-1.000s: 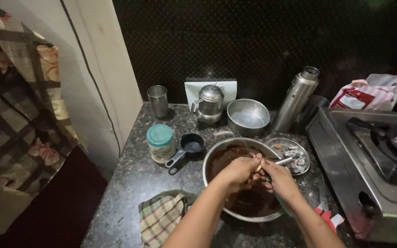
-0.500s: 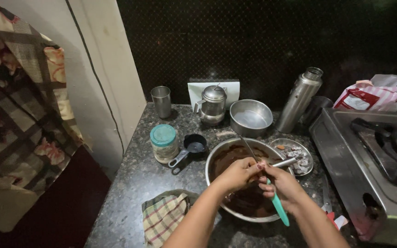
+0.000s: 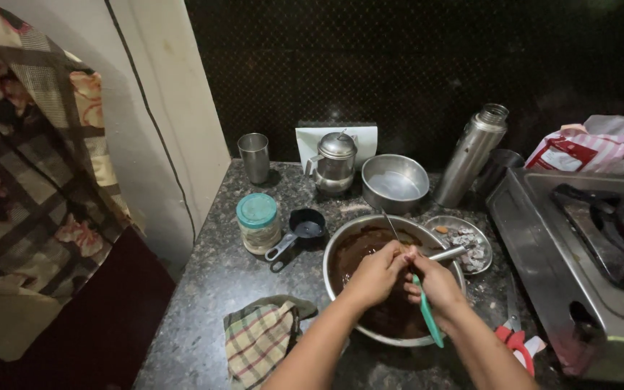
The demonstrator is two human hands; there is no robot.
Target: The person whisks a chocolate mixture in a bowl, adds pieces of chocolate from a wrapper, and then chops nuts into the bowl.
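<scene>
We saw a big round metal bowl [image 3: 341,249] sitting on the dark speckled stone counter [image 3: 204,289], right in front of the person. It was full of thick, wet, dark brown mix [image 3: 359,249] that looked smooth and shiny. Both hands were over the bowl. The left hand [image 3: 373,274] had its fingers curled and pressed close together, pinching a thin metal blade [image 3: 390,225] that stuck up toward the far rim. The right hand [image 3: 435,283] was touching the left one, and its fingers were wrapped around a green plastic handle [image 3: 427,314] that pointed down over the near rim. Just beside the bowl on the right sat a small flat metal plate [image 3: 464,242] with little grey lumps on it, and a shiny handle lay across its edge. On the left were a small black measuring cup [image 3: 305,225] and a glass jar with a teal lid [image 3: 258,222]. Behind the bowl stood a steel cup [image 3: 256,157], a round steel pot with a lid [image 3: 335,162], an empty steel bowl [image 3: 395,182] and a tall steel flask [image 3: 471,155]. A checked cloth [image 3: 260,339] lay crumpled at the near edge. Red-handled scissors [image 3: 518,339] lay near a metal gas stove [image 3: 579,253] on the right.
</scene>
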